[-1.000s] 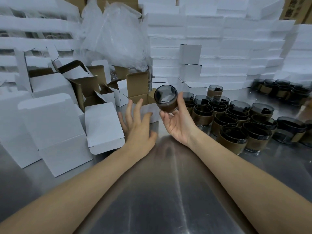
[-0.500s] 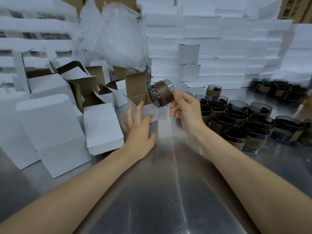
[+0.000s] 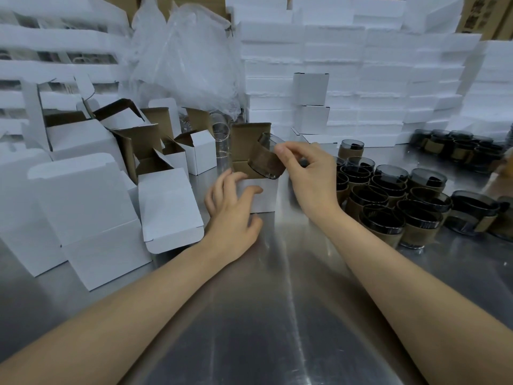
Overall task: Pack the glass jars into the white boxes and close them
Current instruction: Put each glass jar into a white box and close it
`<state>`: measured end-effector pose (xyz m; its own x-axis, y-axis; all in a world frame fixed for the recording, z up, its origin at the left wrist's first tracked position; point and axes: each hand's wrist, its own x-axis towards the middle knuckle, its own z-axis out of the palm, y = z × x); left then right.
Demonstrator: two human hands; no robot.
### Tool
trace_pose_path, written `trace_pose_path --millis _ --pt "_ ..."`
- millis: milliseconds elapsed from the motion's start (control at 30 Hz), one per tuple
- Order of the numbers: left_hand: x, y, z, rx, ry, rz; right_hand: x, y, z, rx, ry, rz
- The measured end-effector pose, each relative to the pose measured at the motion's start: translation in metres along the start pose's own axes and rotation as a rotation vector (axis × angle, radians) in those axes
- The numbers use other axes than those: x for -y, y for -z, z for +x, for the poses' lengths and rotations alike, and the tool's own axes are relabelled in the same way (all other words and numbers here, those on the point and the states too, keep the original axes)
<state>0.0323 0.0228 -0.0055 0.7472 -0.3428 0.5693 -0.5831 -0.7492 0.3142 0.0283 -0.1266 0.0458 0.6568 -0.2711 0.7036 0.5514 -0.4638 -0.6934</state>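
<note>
My right hand [image 3: 308,173] pinches a dark glass jar [image 3: 266,161] with a brown paper band, tilted, its base dipping into the mouth of a small open white box [image 3: 263,197]. The box stands on the steel table with its brown-lined lid flap [image 3: 247,140] upright behind the jar. Against the box's left front my left hand [image 3: 231,211] rests, fingers curled round its corner. To the right a cluster of banded dark jars [image 3: 394,207] stands on the table.
Open and folded white boxes [image 3: 91,190] crowd the left side. Two shut white boxes [image 3: 312,104] are stacked behind, in front of walls of white foam slabs [image 3: 388,65]. A clear plastic bag [image 3: 188,56] is heaped at the back. More jars [image 3: 458,148] sit far right.
My right hand turned the jar over and carried it left and down into the open box's mouth. My left hand moved forward onto the box's front.
</note>
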Motion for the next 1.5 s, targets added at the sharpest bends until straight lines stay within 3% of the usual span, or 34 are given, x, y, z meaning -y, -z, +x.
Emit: trace_pose_path --millis 300,467,867,933,1033,1133,1233,1367,1500 --pt "0.000 -0.001 -0.001 -0.029 -0.062 -0.040 0.005 -0.004 -0.002 0.030 0.103 -0.178" --pt "0.000 -0.001 -0.002 -0.050 -0.103 -0.056 0.002 -0.007 -0.002 0.055 0.256 -0.332" --pt "-0.002 -0.001 -0.003 -0.050 -0.111 -0.011 -0.015 -0.011 -0.002 0.259 0.202 -0.672" --pt "-0.003 0.001 -0.003 -0.076 -0.102 -0.064 -0.017 -0.011 -0.004 0.234 0.162 -0.558" --pt "-0.005 0.004 -0.002 -0.140 -0.056 -0.191 -0.017 -0.011 -0.007 -0.059 0.046 -0.151" --pt "-0.004 0.004 -0.002 -0.078 0.001 -0.270 -0.021 -0.009 -0.004 -0.233 -0.151 0.052" --pt "0.000 0.001 -0.002 -0.024 -0.031 -0.261 -0.028 -0.011 0.001 -0.261 -0.338 0.186" --pt "0.001 0.001 -0.002 0.024 -0.111 -0.243 -0.031 -0.014 0.002 -0.238 -0.528 0.565" --pt "0.003 0.000 0.001 0.000 -0.134 -0.234 -0.034 -0.018 -0.004 -0.019 -0.428 0.249"
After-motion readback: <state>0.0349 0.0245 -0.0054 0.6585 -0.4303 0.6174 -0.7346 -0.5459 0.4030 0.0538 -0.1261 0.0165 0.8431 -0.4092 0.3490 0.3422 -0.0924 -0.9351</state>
